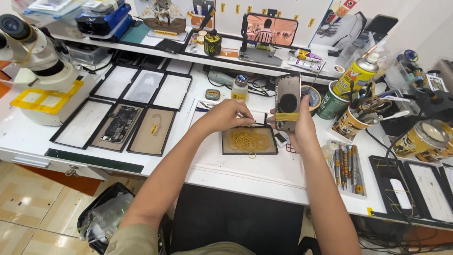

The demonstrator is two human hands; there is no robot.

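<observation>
right hand (302,123) grip clamped on phone shell (288,100), left hand (226,115) pinching rubber band (249,123) beside it, band tray (249,140) just below

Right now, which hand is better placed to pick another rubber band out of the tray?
Left. The left hand hovers at the tray of rubber bands, fingers pinched at its edge. The right hand is busy gripping the phone housing upright.

Lit phone screen (271,29) on shelf stand (258,55)
</observation>
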